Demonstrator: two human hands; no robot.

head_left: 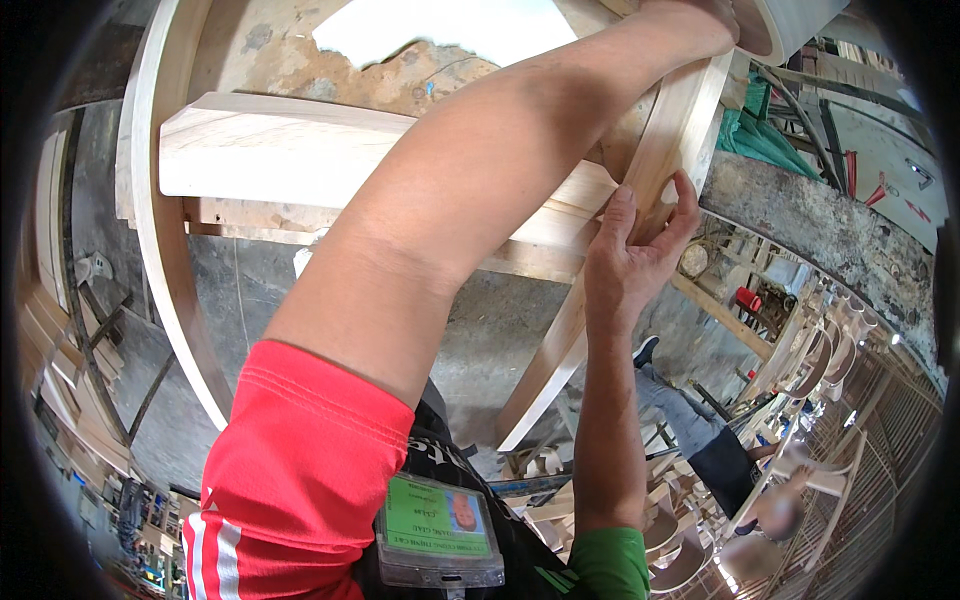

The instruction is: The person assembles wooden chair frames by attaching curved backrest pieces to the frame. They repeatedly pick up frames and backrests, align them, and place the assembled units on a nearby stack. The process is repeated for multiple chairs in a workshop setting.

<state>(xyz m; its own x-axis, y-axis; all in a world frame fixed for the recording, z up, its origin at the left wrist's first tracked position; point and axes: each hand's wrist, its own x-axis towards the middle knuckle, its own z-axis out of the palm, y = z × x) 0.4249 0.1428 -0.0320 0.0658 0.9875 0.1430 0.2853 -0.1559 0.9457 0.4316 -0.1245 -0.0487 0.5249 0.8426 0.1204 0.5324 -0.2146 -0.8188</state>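
A pale wooden frame [290, 150], like part of a chair, lies in front of me, with a wide cross board and long side pieces. My left arm, in a red sleeve, reaches over it to the upper right. My left hand [695, 18] is at the top edge, beside a curved pale wooden piece [785, 30]; its fingers are hidden. My right hand [640, 255], below a green cuff, is at the right wooden side piece [680, 130]. Its thumb and a finger are apart and bent, with wood showing between them. The other fingers are hidden.
Beneath the frame is a stained brown work surface [270, 50] with a bright white patch. A worn grey ledge [830, 230] and green cloth [765, 135] stand to the right. Another person [715, 450] is at the lower right, among several curved wooden parts. Boards [75, 410] are stacked at left.
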